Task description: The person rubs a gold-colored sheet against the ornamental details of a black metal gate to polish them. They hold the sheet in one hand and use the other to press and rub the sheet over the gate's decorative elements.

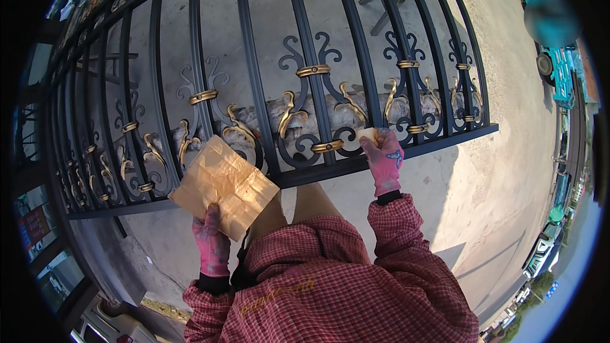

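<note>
My left hand (pixel 211 244), in a pink glove, grips the lower edge of a square of cardboard (pixel 219 181) smeared with shiny gold paint, its thumb on top. A small pale block that looks like a sponge (pixel 366 134) is pinched in my pink-gloved right hand (pixel 386 160). The right hand is at the bottom rail of a black metal railing (pixel 356 168), beside a dark scroll (pixel 346 141). Gold covers the collars and leaf shapes on the scrollwork, such as the collar (pixel 327 147) left of that hand.
The railing lies across in front of me on supports, one a trestle leg (pixel 387 9) at the far side. Beneath the scrollwork runs a grey, wrapped-looking bundle (pixel 340 117). Concrete ground (pixel 508 152) spreads around. A turquoise vehicle (pixel 558 73) stands far right; a white vehicle (pixel 114 324) is lower left.
</note>
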`<state>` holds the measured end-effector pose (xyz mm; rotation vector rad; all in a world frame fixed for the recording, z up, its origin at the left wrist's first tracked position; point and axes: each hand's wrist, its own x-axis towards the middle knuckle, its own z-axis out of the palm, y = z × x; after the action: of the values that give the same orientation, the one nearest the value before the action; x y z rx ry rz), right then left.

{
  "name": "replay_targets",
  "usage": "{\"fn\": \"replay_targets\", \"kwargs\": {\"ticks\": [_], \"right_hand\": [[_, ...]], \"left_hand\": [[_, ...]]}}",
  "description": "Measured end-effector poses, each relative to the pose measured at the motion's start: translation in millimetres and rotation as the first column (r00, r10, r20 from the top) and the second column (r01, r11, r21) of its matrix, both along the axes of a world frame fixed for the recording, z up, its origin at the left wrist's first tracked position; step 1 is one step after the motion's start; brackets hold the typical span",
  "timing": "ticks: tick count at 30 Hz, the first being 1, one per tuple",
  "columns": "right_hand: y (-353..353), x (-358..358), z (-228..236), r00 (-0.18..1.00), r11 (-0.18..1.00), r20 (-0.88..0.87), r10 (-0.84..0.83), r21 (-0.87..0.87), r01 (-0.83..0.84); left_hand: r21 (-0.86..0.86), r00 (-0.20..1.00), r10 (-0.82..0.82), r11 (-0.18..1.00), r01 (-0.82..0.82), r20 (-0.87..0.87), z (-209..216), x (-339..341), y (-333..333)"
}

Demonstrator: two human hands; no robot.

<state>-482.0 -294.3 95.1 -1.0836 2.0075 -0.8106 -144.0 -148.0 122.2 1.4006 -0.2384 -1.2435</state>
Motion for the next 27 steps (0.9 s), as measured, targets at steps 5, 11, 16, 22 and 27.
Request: {"fn": "replay_targets", "kwargs": {"ticks": [5, 11, 16, 22, 27], "right_hand": [[5.4, 8.6, -9.8, 0.987, 0.992, -0.096, 0.127, 0.003, -0.127], [-0.4, 9.7, -11.7, 0.996, 0.991, 0.013, 0.087, 0.102, -0.088], [2.5, 16.0, -14.0, 0.856, 0.914, -0.319, 0.406, 0.133, -0.384], [4.6, 33.0, -6.3, 0.607, 0.752, -0.595, 0.527, -0.005, -0.659], [9.1, 44.3, -9.9, 0.453, 0.582, -0.602, 0.657, 0.025, -0.812]], "left_hand": [[-0.011, 1.000, 0.026, 1.000, -0.027, -0.008, -1.8, -3.6, -2.1], [0.014, 0.999, 0.024, 1.000, -0.025, 0.024, 3.8, 0.5, 4.1], [0.005, 0.996, 0.087, 0.996, -0.087, 0.025, 1.9, -3.9, 9.0], [0.009, 0.987, 0.155, 0.988, -0.156, 0.042, -1.9, 0.0, 26.8], [-0.002, 0.971, 0.238, 0.971, -0.238, 0.015, 2.6, -2.8, 46.4]]}}
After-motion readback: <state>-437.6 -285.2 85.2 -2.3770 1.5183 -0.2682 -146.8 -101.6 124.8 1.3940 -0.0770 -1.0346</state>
